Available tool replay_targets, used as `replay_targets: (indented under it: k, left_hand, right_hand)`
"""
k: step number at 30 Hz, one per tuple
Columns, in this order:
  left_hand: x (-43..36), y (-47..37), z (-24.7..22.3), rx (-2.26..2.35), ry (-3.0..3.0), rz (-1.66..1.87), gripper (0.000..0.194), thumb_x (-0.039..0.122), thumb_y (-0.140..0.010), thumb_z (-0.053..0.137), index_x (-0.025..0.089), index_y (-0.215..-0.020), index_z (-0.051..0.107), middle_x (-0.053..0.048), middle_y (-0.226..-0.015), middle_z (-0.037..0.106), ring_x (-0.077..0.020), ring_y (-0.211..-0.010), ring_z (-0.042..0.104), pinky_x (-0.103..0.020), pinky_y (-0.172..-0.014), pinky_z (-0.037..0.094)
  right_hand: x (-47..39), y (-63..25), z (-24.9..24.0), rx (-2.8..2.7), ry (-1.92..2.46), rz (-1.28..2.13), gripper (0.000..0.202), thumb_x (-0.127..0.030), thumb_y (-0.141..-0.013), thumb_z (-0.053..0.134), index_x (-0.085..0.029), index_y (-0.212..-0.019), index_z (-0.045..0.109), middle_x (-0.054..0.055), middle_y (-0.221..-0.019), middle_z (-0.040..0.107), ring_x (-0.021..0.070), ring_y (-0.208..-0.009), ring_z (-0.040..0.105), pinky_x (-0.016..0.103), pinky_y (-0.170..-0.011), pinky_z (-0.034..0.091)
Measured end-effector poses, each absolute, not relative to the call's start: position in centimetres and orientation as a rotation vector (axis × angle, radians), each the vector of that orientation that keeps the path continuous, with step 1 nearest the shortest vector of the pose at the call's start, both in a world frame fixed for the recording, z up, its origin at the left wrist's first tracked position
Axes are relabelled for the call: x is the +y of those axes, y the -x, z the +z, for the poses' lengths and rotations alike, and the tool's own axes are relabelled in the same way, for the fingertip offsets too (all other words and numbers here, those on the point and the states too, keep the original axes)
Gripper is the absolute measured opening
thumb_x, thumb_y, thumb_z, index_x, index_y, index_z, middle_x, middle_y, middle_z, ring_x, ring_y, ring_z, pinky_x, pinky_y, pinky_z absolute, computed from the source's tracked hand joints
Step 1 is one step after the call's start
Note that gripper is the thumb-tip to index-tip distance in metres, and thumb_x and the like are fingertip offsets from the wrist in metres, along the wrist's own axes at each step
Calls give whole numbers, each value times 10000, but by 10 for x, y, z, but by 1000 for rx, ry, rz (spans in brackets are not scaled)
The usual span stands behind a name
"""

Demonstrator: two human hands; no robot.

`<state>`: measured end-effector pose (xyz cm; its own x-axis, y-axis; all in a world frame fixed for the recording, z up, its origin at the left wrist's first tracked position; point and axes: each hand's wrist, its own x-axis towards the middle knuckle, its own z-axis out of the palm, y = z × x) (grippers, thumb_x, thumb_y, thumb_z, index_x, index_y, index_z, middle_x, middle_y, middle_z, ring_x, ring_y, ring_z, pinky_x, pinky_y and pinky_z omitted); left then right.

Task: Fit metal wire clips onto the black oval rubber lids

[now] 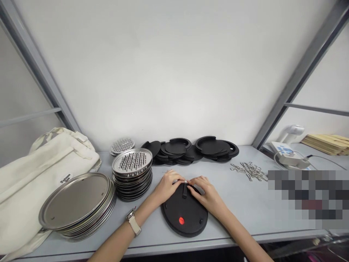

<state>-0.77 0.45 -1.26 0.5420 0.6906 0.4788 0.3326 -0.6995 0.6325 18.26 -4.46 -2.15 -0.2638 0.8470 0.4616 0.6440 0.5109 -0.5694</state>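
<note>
A black oval disc [185,222] with an orange-red round spot [181,220] lies near the table's front edge. My left hand [169,185] is at its upper left rim, thumb and fingers pinched together beside a small metal piece [185,182] at the top. From the right, my right hand [203,191] reaches the same spot, its fingertips closed near a black tab [184,191]. What exactly each hand's fingertips grip is too small to make out.
Left are a stack of metal plates [79,200], grater discs [132,162] and a cream bag [49,160]. Black round parts [177,147] line the wall. Right are metal hooks [249,170], a white device [287,154] and wooden boards [327,143].
</note>
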Motion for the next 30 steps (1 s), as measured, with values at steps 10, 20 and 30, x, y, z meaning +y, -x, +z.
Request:
replay_targets:
  k: [10, 20, 30]
  left_hand:
    - [4, 9, -12, 786, -2329, 973, 177, 207, -898, 505, 190, -917, 680, -45, -871, 650, -177, -886, 554, -315, -835, 423]
    - [3, 7, -12, 815, -2309, 1002, 122, 189, -882, 528, 185, -846, 645, -18, -844, 648, -169, -871, 558, -291, -824, 412]
    - [3, 6, -14, 881, -2232, 1015, 101, 141, -859, 558, 179, -788, 618, 1, -803, 622, -148, -855, 548, -255, -778, 415]
  right_hand:
    - [-46, -183, -21, -1991, 1217, 352, 141, -206, -896, 452, -244, -929, 583, 38, -897, 625, 214, -875, 560, 376, -802, 461]
    - [-45, -183, -24, -1966, 1204, 390, 136, -204, -903, 441, -230, -883, 573, 45, -876, 614, 218, -869, 554, 373, -796, 455]
    - [-44, -182, -23, -1930, 1236, 483, 156, -212, -922, 411, -238, -910, 564, 49, -896, 614, 221, -865, 546, 371, -786, 448]
